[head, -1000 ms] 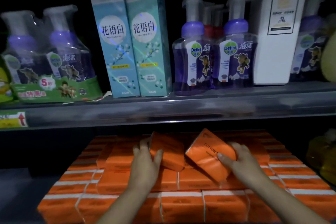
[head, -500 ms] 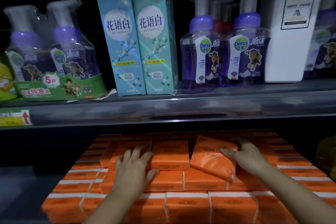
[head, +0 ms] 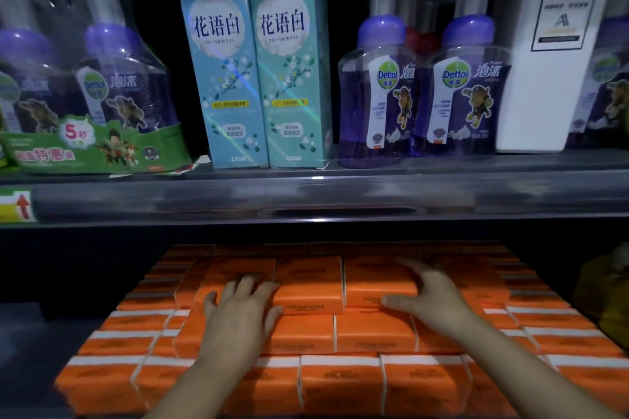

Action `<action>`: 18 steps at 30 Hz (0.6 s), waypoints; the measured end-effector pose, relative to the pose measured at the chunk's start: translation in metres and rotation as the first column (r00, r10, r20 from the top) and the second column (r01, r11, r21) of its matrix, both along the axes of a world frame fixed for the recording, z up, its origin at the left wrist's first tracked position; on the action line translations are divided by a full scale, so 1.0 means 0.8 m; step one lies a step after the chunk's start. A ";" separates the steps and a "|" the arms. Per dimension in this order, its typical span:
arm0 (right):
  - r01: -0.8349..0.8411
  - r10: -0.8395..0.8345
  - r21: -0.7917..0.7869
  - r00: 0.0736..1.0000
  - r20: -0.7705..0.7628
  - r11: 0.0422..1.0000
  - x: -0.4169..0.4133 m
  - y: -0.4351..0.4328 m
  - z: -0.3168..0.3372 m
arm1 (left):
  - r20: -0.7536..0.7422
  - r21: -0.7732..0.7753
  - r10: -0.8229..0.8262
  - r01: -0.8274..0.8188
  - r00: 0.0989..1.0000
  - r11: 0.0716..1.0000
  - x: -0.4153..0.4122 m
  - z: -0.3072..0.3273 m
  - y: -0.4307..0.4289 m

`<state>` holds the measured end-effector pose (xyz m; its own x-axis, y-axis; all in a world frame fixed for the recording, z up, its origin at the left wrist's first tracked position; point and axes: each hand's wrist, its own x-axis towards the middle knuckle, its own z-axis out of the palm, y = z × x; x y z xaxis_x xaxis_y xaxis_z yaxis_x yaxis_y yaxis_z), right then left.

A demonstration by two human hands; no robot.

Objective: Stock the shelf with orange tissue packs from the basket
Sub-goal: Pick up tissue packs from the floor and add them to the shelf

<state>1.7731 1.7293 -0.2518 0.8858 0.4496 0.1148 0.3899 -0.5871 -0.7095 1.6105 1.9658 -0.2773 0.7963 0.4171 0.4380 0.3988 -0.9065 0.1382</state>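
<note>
Dozens of orange tissue packs [head: 299, 333] are lying stacked on the lower shelf [head: 37, 360] under both hands. The left hand [head: 243, 313] is resting flat on a top pack [head: 235, 274], fingers spread, gripping nothing. Between the hands, a middle pack [head: 308, 286] is sitting level on the stack. The right hand [head: 432, 296] is pressing flat on the right pack [head: 377, 279], fingers straight, thumb lying along its front. Above the hands, on the upper shelf [head: 306, 201], two pale blue boxes [head: 252, 58] are standing upright. Purple soap bottles [head: 377, 78] are standing above the right hand, beside a white box [head: 544, 78].
</note>
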 end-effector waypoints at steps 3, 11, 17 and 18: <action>-0.025 0.033 -0.090 0.996 0.086 0.996 -0.010 0.001 -0.007 | 0.008 -0.021 -0.013 0.013 1.000 1.000 0.000 -0.003 0.000; 0.006 0.004 -0.072 0.990 0.143 0.997 -0.014 0.004 -0.012 | 0.007 -0.004 0.019 -0.019 1.000 1.000 0.004 -0.006 0.001; 0.026 -0.016 -0.066 0.990 0.142 0.998 -0.015 0.010 -0.017 | -0.045 0.065 0.027 -0.024 0.999 0.998 0.009 -0.012 0.003; 0.030 -0.020 -0.067 0.990 0.142 0.997 -0.016 0.012 -0.019 | -0.047 0.064 0.033 -0.030 0.998 0.998 0.010 -0.012 0.003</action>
